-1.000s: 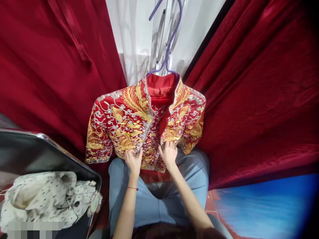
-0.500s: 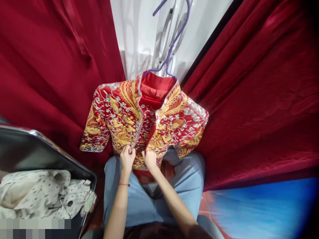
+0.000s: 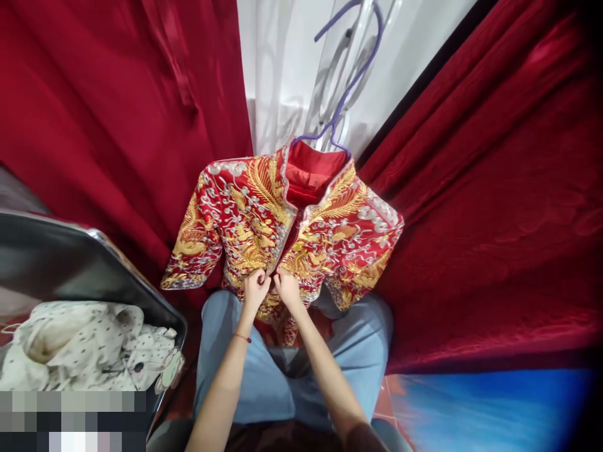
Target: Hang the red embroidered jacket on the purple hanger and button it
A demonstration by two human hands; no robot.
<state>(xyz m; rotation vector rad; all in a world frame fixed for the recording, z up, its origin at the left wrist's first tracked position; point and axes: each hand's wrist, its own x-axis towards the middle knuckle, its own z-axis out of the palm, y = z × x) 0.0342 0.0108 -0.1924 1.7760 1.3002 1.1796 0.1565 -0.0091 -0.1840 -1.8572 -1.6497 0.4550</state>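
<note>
A red jacket (image 3: 249,213) with gold and silver embroidery, short sleeves and a stand-up collar hangs from a purple hanger (image 3: 336,119) in front of my knees. My left hand (image 3: 257,287) is closed on one front edge of the jacket, low on the opening. Close beside it, my right hand (image 3: 287,290) pinches the other front edge. The two edges nearly meet between my hands, while the collar stays apart and shows the red lining and a small size label (image 3: 315,180). My fingertips partly hide the cloth they grip.
Red curtains (image 3: 480,238) hang on both sides, with a white wall and white metal rails (image 3: 325,94) behind the hanger. On a black chair (image 3: 141,276) to my left lies a spotted white cloth bag (image 3: 80,339). A blue surface (image 3: 490,408) is at lower right.
My hands have drawn closer together, bringing the jacket's two front edges nearer each other. The whole view has shifted, so the jacket and hanger sit farther right.
</note>
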